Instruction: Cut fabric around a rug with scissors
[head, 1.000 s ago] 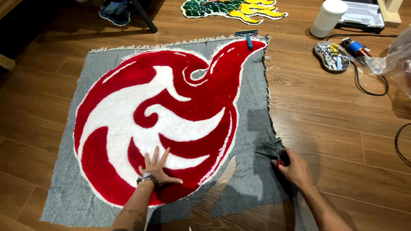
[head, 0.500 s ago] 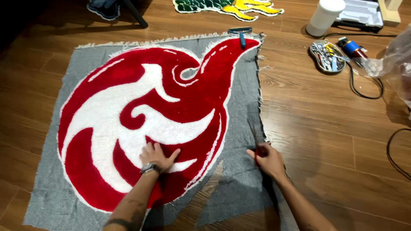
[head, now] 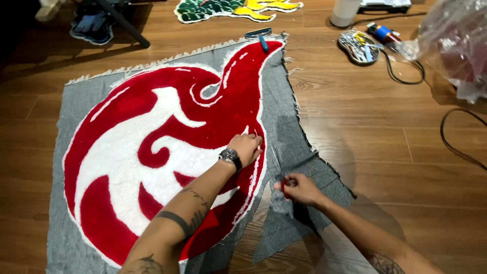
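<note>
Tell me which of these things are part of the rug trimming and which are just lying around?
In use:
left hand pressing the red and white tufted rug
right hand with scissors
grey backing cloth

Lying about:
green and yellow rug
blue-handled tool
white cylinder
plastic bag
black cable

The room is lit warmly from above, bright in the middle, and the wooden floor (head: 385,132) shines with a soft pale glare to the right of the grey cloth (head: 289,137). The top left corner is dark, and the arms throw soft shadows onto the cloth and floor. The picture is mostly sharp, but the clear plastic bag (head: 451,45) looks a bit blurry, and lines bend slightly near the edges.
</note>
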